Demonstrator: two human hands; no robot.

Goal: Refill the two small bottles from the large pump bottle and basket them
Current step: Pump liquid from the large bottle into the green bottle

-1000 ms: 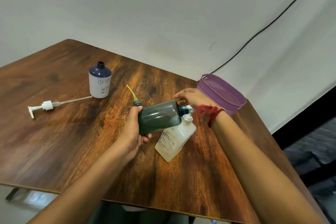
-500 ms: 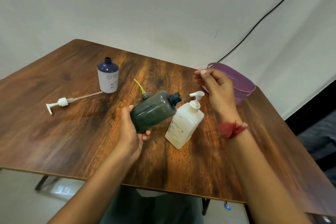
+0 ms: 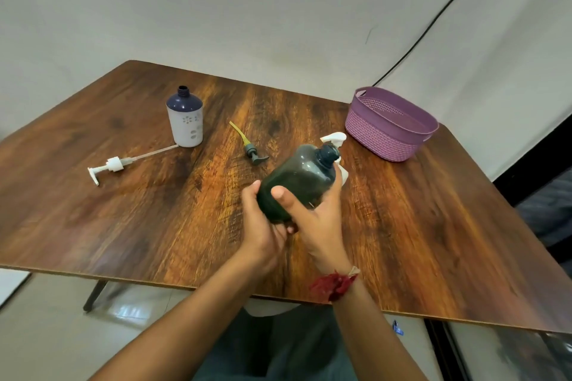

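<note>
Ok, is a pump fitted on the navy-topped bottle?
No, the navy-topped bottle stands open-necked; a white pump lies beside it.

Basket right of tilted bottle; upright bottle left.

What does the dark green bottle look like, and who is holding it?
The dark green bottle looks like smooth, slightly see-through plastic, with a rounded body and a short, darker neck with no pump on it. It is tilted, its neck pointing up and away toward the white pump bottle behind it. It is held above the table. Both hands hold it: the left hand grips its bottom end, and the right hand wraps its side, thumb on top.
</note>
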